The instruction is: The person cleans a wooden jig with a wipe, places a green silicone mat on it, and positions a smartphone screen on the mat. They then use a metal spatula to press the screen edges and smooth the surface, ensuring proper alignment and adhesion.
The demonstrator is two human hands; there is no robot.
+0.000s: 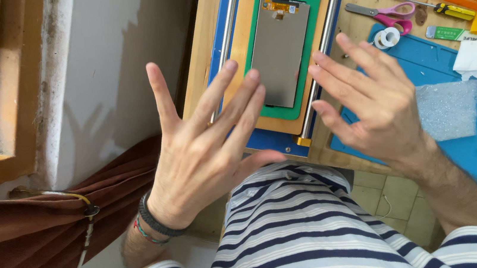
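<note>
I see my left hand point(204, 150) and right hand point(376, 106) spread open, empty, fingers point(246, 100) flanking a flat, glossy grey phone screen point(282, 51) just beyond.

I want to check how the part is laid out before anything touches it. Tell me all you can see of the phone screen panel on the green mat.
The phone screen panel is a flat, dull grey-brown rectangle with an orange flex connector at its far end. It lies flat on the green mat, which sits on a tan plate in a blue-framed machine. Neither the left hand nor the right hand appears to touch it; both are open, fingers spread.
</note>
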